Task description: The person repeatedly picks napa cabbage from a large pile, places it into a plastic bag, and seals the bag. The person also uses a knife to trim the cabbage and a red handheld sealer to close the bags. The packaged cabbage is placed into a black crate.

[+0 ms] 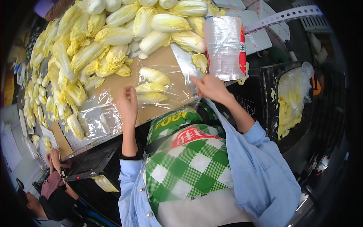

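Note:
Three small napa cabbage hearts (153, 87) lie side by side under clear plastic film (178, 95), on a brown cardboard sheet (158, 61). My left hand (127, 105) is just left of the hearts with its fingers curled, close to the film. Whether it pinches the film is not clear. Over the film's right edge, my right hand (212, 87) has its index finger extended and the other fingers bent. Its fingertips are near the film, and a grip cannot be made out. More crumpled clear film (103, 117) spreads over the table to the left.
Whole napa cabbages (170, 23) are heaped at the back and left. A silvery bag with a red side (224, 48) stands at right. A black bin (272, 99) with a liner holds yellow leaves. Black crates (93, 167) stand below the table edge. Another person's hands (54, 159) are at far left.

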